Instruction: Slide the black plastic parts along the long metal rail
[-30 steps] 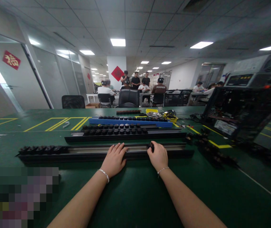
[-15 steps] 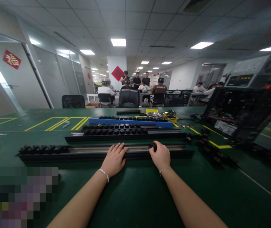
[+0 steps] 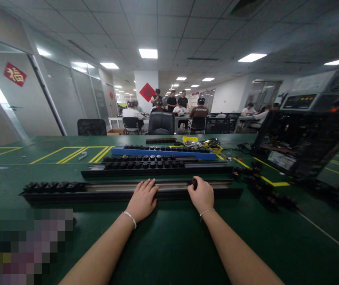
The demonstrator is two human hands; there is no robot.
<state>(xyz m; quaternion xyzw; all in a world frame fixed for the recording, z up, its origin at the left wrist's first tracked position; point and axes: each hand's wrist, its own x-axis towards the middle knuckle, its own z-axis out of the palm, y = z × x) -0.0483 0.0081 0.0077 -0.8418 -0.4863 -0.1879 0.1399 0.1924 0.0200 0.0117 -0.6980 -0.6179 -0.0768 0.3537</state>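
A long black rail with a pale inner channel lies across the green table before me. My left hand rests flat on the rail's middle, fingers stretched out and holding nothing. Farther right, my right hand pinches a small round black part at the channel; its lower side is hidden by my fingers. Several similar black parts sit in a row at the rail's left end.
Behind lie a second black rail and a blue rail, both carrying black parts. Loose black parts are heaped at right. An open computer case stands beyond them. People sit at a far table.
My right hand has shifted very slightly to the right with the black part. My left hand stays where it was on the rail.
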